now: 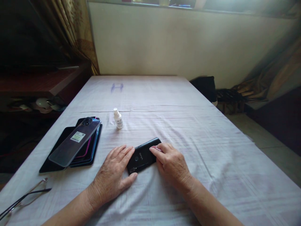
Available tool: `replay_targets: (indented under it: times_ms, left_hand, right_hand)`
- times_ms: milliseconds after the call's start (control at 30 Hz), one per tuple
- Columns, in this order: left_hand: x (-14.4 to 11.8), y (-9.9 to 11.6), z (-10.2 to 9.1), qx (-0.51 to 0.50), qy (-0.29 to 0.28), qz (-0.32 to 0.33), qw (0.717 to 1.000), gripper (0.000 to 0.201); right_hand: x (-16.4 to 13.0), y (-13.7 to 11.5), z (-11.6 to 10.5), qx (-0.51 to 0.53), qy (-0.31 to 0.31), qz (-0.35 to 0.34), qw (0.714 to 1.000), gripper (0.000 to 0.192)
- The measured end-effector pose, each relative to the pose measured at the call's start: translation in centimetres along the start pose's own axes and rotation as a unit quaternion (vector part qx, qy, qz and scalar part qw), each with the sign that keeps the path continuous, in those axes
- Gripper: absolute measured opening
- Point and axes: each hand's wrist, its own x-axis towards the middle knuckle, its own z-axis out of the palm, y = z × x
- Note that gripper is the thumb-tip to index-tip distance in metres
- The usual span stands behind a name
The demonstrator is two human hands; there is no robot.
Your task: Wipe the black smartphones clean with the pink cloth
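Head view shows the black phone [143, 155] lying face down between both hands, long axis slanting up-right; left hand [115, 175] flat, spread beside it, right hand [171, 164] apparently pinching a pinkish scrap onto its upper end.

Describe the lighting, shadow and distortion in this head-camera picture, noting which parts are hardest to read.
Head view: daylight from the top edge falls soft on the white cloth; the left side by the curtain sinks into deep shadow; the wall line bows, a wide-lens distortion; the black phone under the left hand and right hand is sharp, while the small bottle label is too small to read.
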Motion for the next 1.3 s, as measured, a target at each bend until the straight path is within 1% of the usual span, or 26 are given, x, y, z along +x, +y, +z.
replay_targets:
  times_ms: [100, 167, 233, 400, 500, 633, 700, 900, 967, 1100, 1167, 1300]
  left_hand:
    - [0.0, 0.0, 0.0, 0.000, 0.001, 0.000, 1.000, 0.064]
    - [0.0, -0.1, 0.0, -0.002, 0.000, -0.002, 1.000, 0.064]
    - [-0.1, -0.1, 0.1, -0.005, -0.003, -0.005, 1.000, 0.064]
    - [0.0, 0.0, -0.1, 0.001, -0.006, -0.004, 1.000, 0.064]
    - [0.0, 0.0, -0.1, 0.002, -0.008, -0.003, 1.000, 0.063]
    - [0.0, -0.1, 0.0, -0.006, -0.013, -0.009, 1.000, 0.064]
    - [-0.1, -0.1, 0.1, -0.011, -0.014, -0.013, 1.000, 0.065]
    - [-0.2, -0.1, 0.2, -0.015, -0.016, -0.018, 1.000, 0.066]
    - [-0.2, -0.1, 0.1, -0.018, -0.015, -0.017, 1.000, 0.065]
    - [-0.1, 0.0, 0.1, -0.019, -0.010, -0.015, 1.000, 0.065]
    - [-0.1, 0.0, 0.1, -0.018, -0.009, -0.015, 1.000, 0.065]
    - [-0.1, 0.0, 0.0, -0.014, -0.012, -0.018, 1.000, 0.064]
  right_hand:
    - [0.0, 0.8, -0.1, -0.010, 0.005, 0.022, 1.000, 0.035]
    - [0.0, 1.6, -0.3, -0.030, 0.013, 0.046, 0.998, 0.034]
    - [0.0, 1.9, -0.4, -0.042, 0.017, 0.056, 0.997, 0.033]
    - [0.1, 0.2, -0.2, -0.011, 0.008, 0.014, 1.000, 0.032]
    - [0.1, 0.3, -0.1, 0.001, 0.004, 0.008, 1.000, 0.034]
    - [-0.1, 2.0, -0.3, -0.029, 0.008, 0.057, 0.998, 0.035]
    - [-0.2, 2.1, -0.4, -0.038, 0.010, 0.068, 0.997, 0.034]
    - [0.0, 0.2, -0.2, 0.004, -0.005, 0.006, 1.000, 0.033]
    - [0.0, 0.5, -0.2, 0.002, -0.004, 0.015, 1.000, 0.035]
    - [-0.1, 1.7, -0.5, -0.025, 0.004, 0.057, 0.998, 0.033]
    - [-0.1, 1.4, -0.5, -0.022, 0.001, 0.050, 0.999, 0.032]
    - [-0.1, -0.2, -0.3, 0.018, -0.017, 0.002, 1.000, 0.032]
